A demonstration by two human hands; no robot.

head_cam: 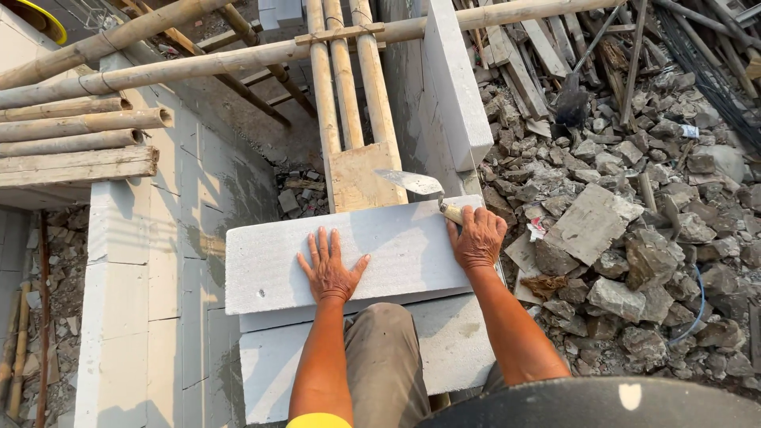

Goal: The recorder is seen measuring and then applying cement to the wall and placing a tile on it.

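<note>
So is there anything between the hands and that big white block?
No, nothing visible. The left hand lies flat, fingers spread, right on top of the white block. The right hand rests on the block's right end while gripping a trowel, whose blade points away past the block's far edge.

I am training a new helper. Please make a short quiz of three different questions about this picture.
1. True or false: the left hand lies flat on the grey block.
2. Which hand holds the trowel?
3. The rubble lies on which side of the block: A) left, B) right?

Key: 1 true; 2 the right hand; 3 B.
</note>
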